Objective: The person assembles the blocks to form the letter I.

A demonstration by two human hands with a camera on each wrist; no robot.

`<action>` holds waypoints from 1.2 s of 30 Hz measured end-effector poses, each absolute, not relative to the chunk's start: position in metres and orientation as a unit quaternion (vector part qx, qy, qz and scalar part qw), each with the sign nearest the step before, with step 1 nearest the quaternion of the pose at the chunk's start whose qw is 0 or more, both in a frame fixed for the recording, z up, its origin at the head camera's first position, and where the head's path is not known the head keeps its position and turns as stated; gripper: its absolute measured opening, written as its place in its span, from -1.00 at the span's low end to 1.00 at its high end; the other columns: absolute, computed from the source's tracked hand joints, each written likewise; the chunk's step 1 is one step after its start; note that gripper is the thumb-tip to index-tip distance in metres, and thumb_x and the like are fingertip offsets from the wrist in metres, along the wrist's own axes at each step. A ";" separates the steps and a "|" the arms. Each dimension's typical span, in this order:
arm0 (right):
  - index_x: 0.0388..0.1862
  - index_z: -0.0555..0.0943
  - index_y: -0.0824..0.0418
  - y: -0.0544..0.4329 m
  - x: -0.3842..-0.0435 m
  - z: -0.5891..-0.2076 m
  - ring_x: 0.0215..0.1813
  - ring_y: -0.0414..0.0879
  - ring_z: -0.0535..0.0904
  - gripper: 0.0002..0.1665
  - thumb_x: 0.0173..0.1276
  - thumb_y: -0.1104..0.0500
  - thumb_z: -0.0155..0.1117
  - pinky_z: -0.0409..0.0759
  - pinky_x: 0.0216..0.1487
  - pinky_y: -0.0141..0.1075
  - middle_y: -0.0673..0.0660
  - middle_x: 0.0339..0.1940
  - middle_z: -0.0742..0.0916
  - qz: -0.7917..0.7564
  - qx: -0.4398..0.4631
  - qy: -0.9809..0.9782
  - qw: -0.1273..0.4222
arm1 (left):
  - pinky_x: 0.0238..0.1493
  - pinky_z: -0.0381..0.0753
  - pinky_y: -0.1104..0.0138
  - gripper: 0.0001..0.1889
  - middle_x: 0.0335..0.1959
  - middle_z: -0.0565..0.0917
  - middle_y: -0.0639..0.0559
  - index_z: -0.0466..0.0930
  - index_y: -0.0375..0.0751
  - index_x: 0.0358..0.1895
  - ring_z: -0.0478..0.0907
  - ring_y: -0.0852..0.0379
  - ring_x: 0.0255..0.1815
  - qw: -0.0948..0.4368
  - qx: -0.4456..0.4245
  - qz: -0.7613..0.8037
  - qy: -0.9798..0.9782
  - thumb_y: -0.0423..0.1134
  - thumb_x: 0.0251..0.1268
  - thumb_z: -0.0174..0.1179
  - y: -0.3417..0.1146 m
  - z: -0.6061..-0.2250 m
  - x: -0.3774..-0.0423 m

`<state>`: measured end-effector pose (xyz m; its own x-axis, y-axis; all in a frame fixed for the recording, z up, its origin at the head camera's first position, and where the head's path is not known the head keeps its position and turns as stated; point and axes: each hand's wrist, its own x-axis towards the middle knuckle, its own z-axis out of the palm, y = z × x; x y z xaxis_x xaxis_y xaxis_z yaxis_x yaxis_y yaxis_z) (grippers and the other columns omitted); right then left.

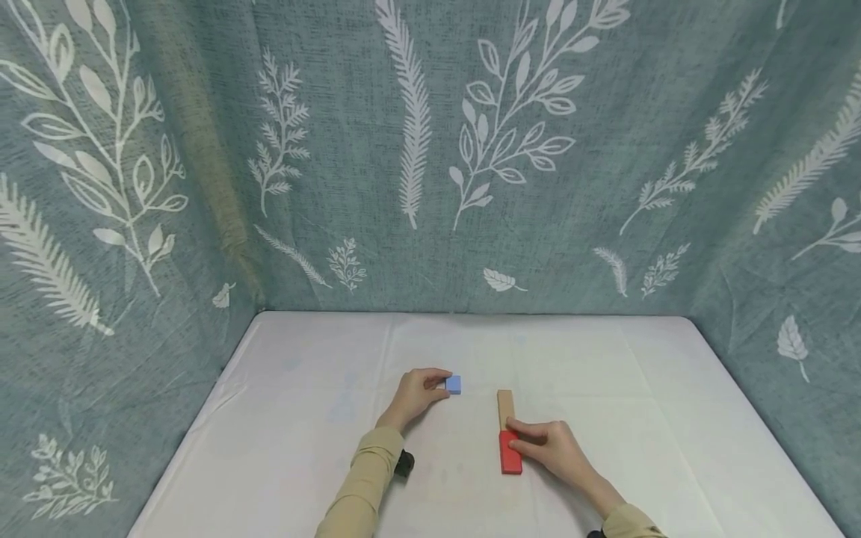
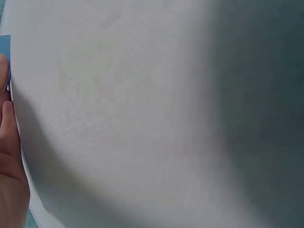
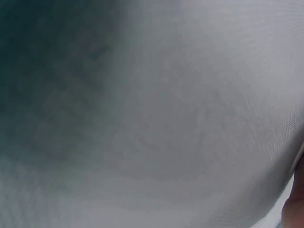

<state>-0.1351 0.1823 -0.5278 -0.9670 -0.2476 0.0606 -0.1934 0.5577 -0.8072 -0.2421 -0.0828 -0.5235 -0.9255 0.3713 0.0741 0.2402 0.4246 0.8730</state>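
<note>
In the head view, my left hand (image 1: 415, 394) pinches a small blue block (image 1: 454, 385) between thumb and fingers, near the middle of the table. The left wrist view catches part of that hand (image 2: 10, 171) and a strip of the blue block (image 2: 5, 43) at its left edge. Nearer to me and to the right, my right hand (image 1: 557, 448) holds the upper end of a red rectangular block (image 1: 511, 462) with thumb and index finger. A long natural-wood block (image 1: 505, 406) lies end to end with the red one, seemingly touching it. In the right wrist view only a sliver of hand (image 3: 295, 204) shows.
A white cloth covers the table (image 1: 303, 403). Behind it and at both sides hangs a green curtain (image 1: 430, 254) with white leaf patterns. A dark wrist device (image 1: 404, 463) sits by the left sleeve.
</note>
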 end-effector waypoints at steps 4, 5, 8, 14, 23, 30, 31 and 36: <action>0.07 0.64 0.20 0.182 -0.136 -0.529 0.12 -0.01 0.63 -0.49 0.15 0.04 0.41 0.67 0.05 -0.34 0.13 0.03 0.71 -0.452 -0.126 0.883 0.026 | 0.11 0.64 0.17 -0.69 -0.02 0.67 -0.27 0.66 -0.35 -0.05 0.61 -0.15 0.07 0.058 0.180 0.504 0.842 -0.43 0.08 0.32 -0.083 -0.524 -0.241; 0.07 0.64 0.20 0.182 -0.136 -0.529 0.12 -0.01 0.63 -0.50 0.14 0.05 0.42 0.67 0.05 -0.34 0.12 0.03 0.71 -0.451 -0.126 0.883 0.025 | 0.11 0.64 0.18 -0.69 -0.02 0.68 -0.27 0.66 -0.35 -0.05 0.61 -0.15 0.07 0.056 0.179 0.504 0.843 -0.43 0.08 0.33 -0.083 -0.524 -0.241; 0.07 0.64 0.19 0.182 -0.137 -0.530 0.12 -0.02 0.63 -0.49 0.14 0.05 0.42 0.67 0.05 -0.34 0.11 0.02 0.72 -0.450 -0.126 0.884 0.022 | 0.10 0.65 0.21 -0.69 -0.02 0.68 -0.26 0.67 -0.34 -0.06 0.62 -0.13 0.06 0.051 0.173 0.507 0.843 -0.43 0.06 0.33 -0.084 -0.525 -0.241; 0.07 0.64 0.17 0.180 -0.135 -0.531 0.13 -0.01 0.62 -0.49 0.14 0.02 0.41 0.66 0.07 -0.35 0.10 0.03 0.72 -0.453 -0.128 0.882 0.026 | 0.11 0.64 0.23 -0.68 -0.03 0.67 -0.31 0.65 -0.39 -0.05 0.61 -0.17 0.06 0.065 0.169 0.532 0.827 -0.44 0.06 0.33 -0.088 -0.528 -0.240; 0.07 0.65 0.15 0.180 -0.132 -0.532 0.13 0.02 0.62 -0.49 0.13 0.02 0.43 0.66 0.08 -0.32 0.09 0.03 0.72 -0.462 -0.117 0.879 0.029 | 0.02 0.69 0.33 -0.62 -0.04 0.67 -0.30 0.64 -0.38 -0.02 0.65 -0.09 0.02 0.075 0.188 0.575 0.793 -0.30 0.08 0.38 -0.096 -0.536 -0.241; 0.07 0.64 0.16 0.180 -0.133 -0.533 0.14 0.01 0.62 -0.49 0.13 0.04 0.43 0.67 0.07 -0.31 0.10 0.04 0.71 -0.453 -0.107 0.884 0.035 | 0.08 0.66 0.28 -0.65 0.01 0.64 -0.34 0.62 -0.42 -0.02 0.60 -0.19 0.09 0.096 0.135 0.555 0.815 -0.45 0.06 0.33 -0.092 -0.522 -0.236; 0.08 0.64 0.15 0.180 -0.133 -0.533 0.14 0.01 0.62 -0.49 0.13 0.05 0.43 0.66 0.08 -0.31 0.09 0.04 0.71 -0.454 -0.104 0.884 0.036 | 0.08 0.66 0.29 -0.66 0.00 0.64 -0.34 0.63 -0.43 -0.03 0.60 -0.18 0.08 0.089 0.135 0.554 0.816 -0.46 0.06 0.33 -0.093 -0.521 -0.237; 0.07 0.65 0.14 0.181 -0.135 -0.531 0.15 0.03 0.61 -0.49 0.12 0.04 0.43 0.66 0.08 -0.29 0.09 0.04 0.72 -0.450 -0.103 0.886 0.033 | 0.11 0.64 0.26 -0.66 0.00 0.66 -0.31 0.64 -0.41 -0.03 0.60 -0.16 0.09 0.066 0.129 0.565 0.813 -0.48 0.05 0.33 -0.093 -0.514 -0.245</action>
